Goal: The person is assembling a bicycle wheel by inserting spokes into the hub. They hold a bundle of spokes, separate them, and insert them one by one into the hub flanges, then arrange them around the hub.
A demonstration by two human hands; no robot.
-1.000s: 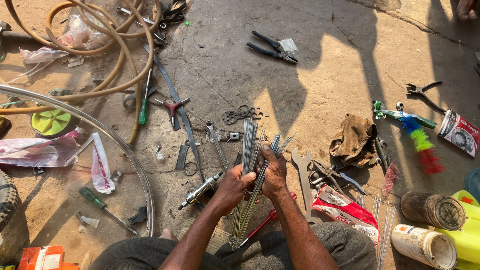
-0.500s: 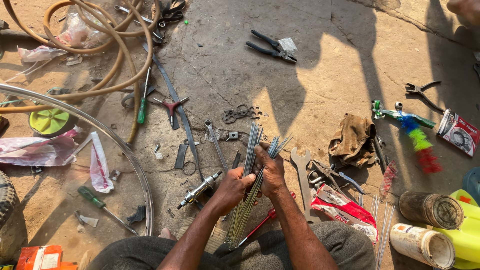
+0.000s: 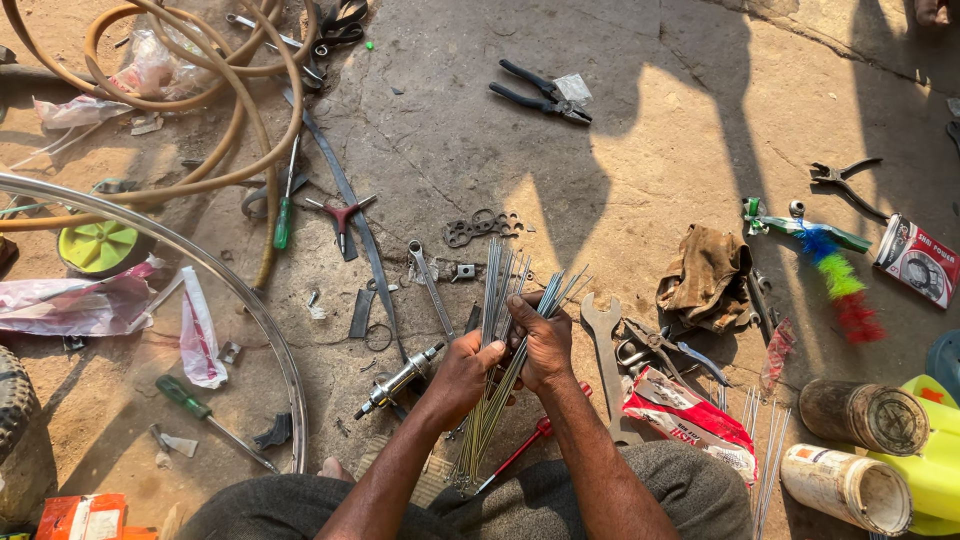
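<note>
Both my hands hold a bundle of thin metal spokes (image 3: pixel 496 290) upright over a concrete floor. My left hand (image 3: pixel 462 372) grips the bundle at its middle, while my right hand (image 3: pixel 545 345) closes on a fanned part of the same spokes. The lower ends of the spokes reach down between my knees. A metal wheel hub (image 3: pixel 398 381) lies just left of my left hand. A flat wrench (image 3: pixel 603 340) lies just right of my right hand.
A bare wheel rim (image 3: pixel 230 290) curves at the left. Yellow hose (image 3: pixel 190 90), green-handled screwdrivers (image 3: pixel 283 215), pliers (image 3: pixel 535 95), a brown rag (image 3: pixel 705 275), cans (image 3: pixel 860 415) and loose spokes (image 3: pixel 765 450) are scattered about the floor.
My hands have shifted slightly on the spokes, and the right-hand part of the bundle has fanned a little further to the right.
</note>
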